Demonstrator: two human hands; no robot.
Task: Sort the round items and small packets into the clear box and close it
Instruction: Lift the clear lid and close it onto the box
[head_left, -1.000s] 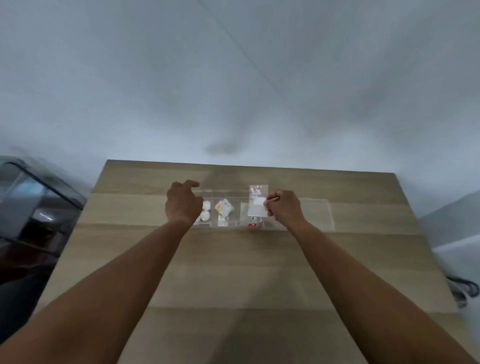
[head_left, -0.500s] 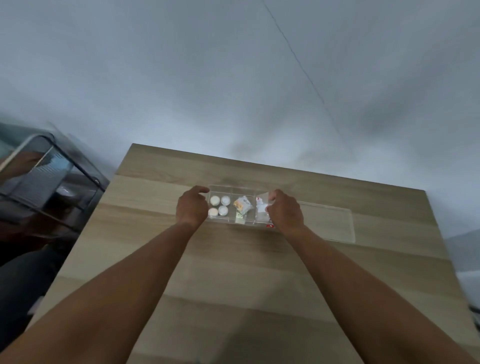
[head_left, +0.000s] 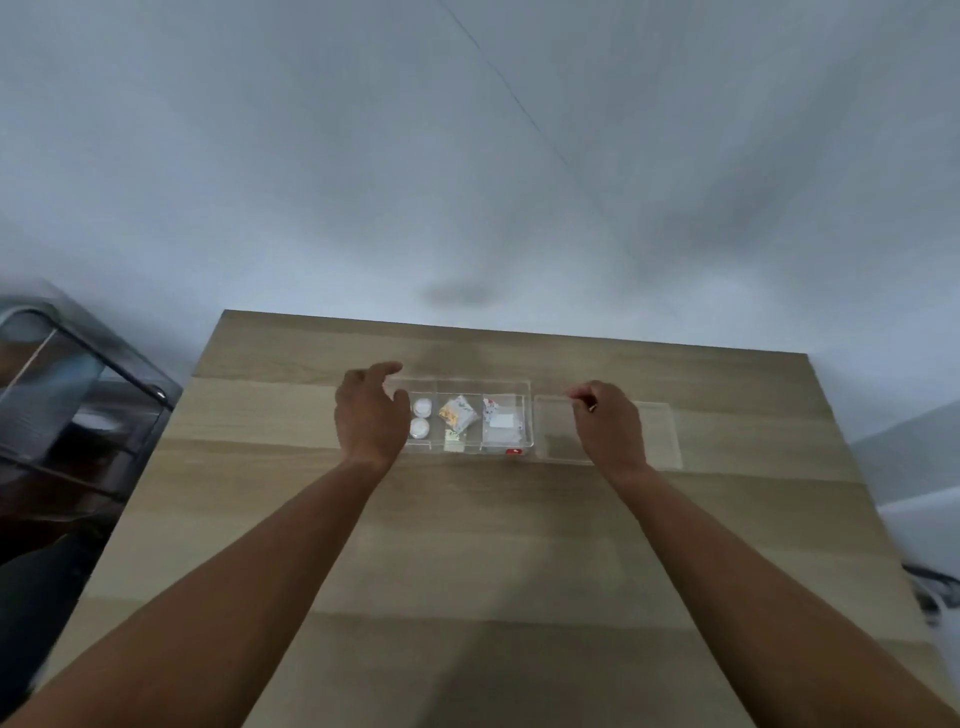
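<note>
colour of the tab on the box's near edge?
Red tab on the clear box; head view.

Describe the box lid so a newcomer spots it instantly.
On the wooden table, find the clear box holding packets. The lid lies flat just right of it, under the right hand. Unlike the box, it is empty with no dividers.

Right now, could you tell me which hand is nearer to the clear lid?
Right. The right hand is over the clear lid; the left hand is at the clear box's far end.
</note>
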